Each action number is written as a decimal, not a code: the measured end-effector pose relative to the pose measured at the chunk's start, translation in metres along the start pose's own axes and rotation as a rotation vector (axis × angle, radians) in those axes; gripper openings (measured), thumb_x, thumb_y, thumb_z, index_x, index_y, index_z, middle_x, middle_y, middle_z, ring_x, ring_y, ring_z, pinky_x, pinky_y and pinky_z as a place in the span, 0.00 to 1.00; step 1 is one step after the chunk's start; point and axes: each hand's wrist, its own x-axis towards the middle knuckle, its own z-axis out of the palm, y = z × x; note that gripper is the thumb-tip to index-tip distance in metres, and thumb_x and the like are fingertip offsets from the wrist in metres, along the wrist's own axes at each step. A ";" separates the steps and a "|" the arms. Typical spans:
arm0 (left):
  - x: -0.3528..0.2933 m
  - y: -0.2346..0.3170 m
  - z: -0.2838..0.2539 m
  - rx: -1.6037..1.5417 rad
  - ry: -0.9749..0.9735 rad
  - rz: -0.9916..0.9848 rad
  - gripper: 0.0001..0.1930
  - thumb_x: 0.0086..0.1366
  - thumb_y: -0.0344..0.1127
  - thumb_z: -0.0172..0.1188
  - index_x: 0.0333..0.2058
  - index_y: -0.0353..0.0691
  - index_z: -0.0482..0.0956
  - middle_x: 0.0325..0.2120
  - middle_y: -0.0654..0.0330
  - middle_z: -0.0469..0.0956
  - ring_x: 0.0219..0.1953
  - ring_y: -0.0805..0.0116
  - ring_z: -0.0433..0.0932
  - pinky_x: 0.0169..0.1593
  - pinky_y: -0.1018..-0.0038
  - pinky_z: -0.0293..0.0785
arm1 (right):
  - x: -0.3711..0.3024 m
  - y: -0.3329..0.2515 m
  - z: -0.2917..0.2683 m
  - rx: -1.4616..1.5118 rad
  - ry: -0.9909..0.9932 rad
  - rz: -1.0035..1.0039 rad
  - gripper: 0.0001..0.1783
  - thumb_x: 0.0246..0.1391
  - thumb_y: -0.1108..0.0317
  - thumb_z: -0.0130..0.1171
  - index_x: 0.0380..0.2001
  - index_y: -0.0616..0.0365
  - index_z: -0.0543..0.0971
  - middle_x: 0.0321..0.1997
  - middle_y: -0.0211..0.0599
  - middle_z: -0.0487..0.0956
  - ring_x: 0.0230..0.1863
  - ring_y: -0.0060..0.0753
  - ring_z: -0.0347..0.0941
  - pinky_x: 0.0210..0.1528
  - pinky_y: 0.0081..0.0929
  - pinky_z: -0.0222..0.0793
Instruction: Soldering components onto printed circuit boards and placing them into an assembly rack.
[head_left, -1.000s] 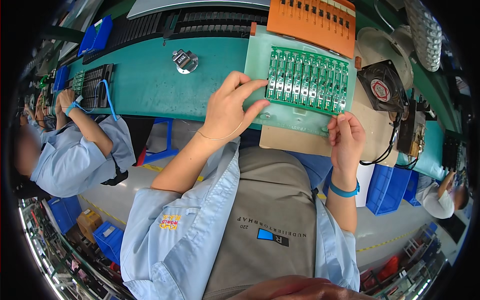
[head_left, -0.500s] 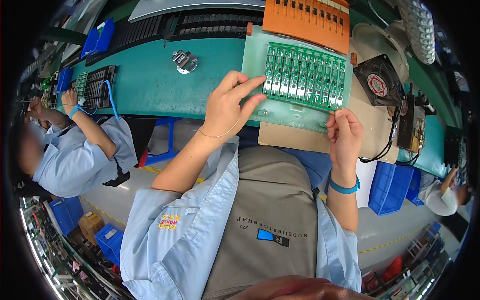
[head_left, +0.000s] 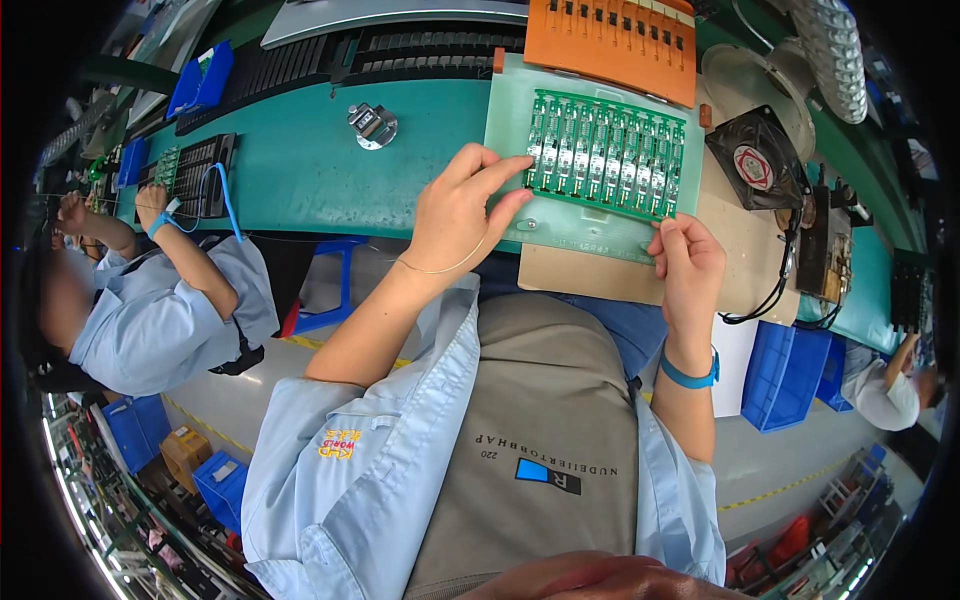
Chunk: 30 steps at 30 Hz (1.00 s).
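A green circuit board panel (head_left: 605, 155), made of several narrow strips side by side, lies over a pale green fixture plate (head_left: 508, 105). My left hand (head_left: 462, 212) grips the panel's left edge, its index fingertip against the rim and its thumb a little lower. At the near right corner, the thumb and fingers of my right hand (head_left: 688, 262) are pinched on the panel. The right fingertips partly hide that corner. Whether the panel rests flat on the plate or is slightly raised, I cannot tell.
Beyond the plate sits an orange tray (head_left: 610, 45) with small dark parts. A black fan (head_left: 758, 160) stands to the right, a metal counter (head_left: 372, 126) on the green bench (head_left: 290, 170) to the left. Another person (head_left: 170, 310) works at far left; a blue bin (head_left: 785, 375) stands lower right.
The panel has shifted very slightly and its tilt seems changed: bright reflections now spread across more strips. Both hands keep nearly the same places on its edges.
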 end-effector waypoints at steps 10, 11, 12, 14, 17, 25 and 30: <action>0.005 -0.006 0.002 0.060 0.023 0.054 0.12 0.65 0.29 0.65 0.46 0.49 0.86 0.35 0.68 0.73 0.26 0.71 0.73 0.29 0.75 0.70 | 0.004 0.006 -0.004 -0.643 0.108 -0.507 0.05 0.59 0.74 0.67 0.35 0.65 0.84 0.26 0.28 0.76 0.22 0.20 0.63 0.25 0.19 0.61; 0.005 -0.006 0.002 0.061 0.020 0.050 0.12 0.65 0.29 0.65 0.46 0.49 0.86 0.35 0.68 0.73 0.26 0.71 0.73 0.29 0.75 0.70 | 0.004 0.007 -0.003 -0.643 0.105 -0.503 0.05 0.59 0.74 0.67 0.35 0.65 0.84 0.26 0.28 0.76 0.22 0.20 0.63 0.25 0.19 0.61; 0.005 -0.006 0.002 0.064 0.019 0.053 0.12 0.65 0.29 0.64 0.46 0.49 0.86 0.35 0.68 0.73 0.26 0.72 0.73 0.29 0.75 0.70 | 0.004 0.007 -0.002 -0.634 0.121 -0.488 0.05 0.58 0.74 0.68 0.35 0.65 0.84 0.26 0.29 0.76 0.22 0.20 0.63 0.25 0.19 0.61; 0.005 -0.007 0.003 0.072 0.017 0.059 0.12 0.66 0.28 0.64 0.46 0.49 0.87 0.35 0.68 0.73 0.26 0.72 0.73 0.29 0.75 0.70 | 0.005 0.009 -0.001 -0.614 0.152 -0.460 0.05 0.57 0.74 0.69 0.35 0.64 0.84 0.26 0.29 0.76 0.23 0.21 0.64 0.25 0.19 0.62; 0.005 -0.006 0.002 0.080 0.012 0.060 0.12 0.66 0.28 0.64 0.46 0.49 0.87 0.35 0.68 0.73 0.26 0.72 0.73 0.30 0.75 0.70 | 0.006 0.011 0.001 -0.626 0.177 -0.459 0.05 0.55 0.74 0.70 0.34 0.63 0.84 0.26 0.30 0.76 0.23 0.21 0.64 0.25 0.20 0.63; 0.008 0.002 -0.001 0.098 -0.012 0.042 0.13 0.62 0.29 0.68 0.46 0.49 0.87 0.34 0.68 0.72 0.26 0.72 0.72 0.30 0.75 0.70 | 0.006 0.014 -0.001 -0.744 0.219 -0.523 0.06 0.52 0.74 0.72 0.32 0.61 0.84 0.24 0.31 0.77 0.21 0.26 0.67 0.25 0.24 0.65; 0.009 0.005 -0.003 0.039 -0.035 0.001 0.16 0.61 0.26 0.69 0.48 0.43 0.87 0.33 0.65 0.74 0.28 0.73 0.69 0.32 0.78 0.67 | 0.005 0.005 -0.001 -0.845 0.188 -0.493 0.06 0.50 0.74 0.72 0.32 0.60 0.84 0.24 0.32 0.77 0.20 0.28 0.68 0.25 0.26 0.66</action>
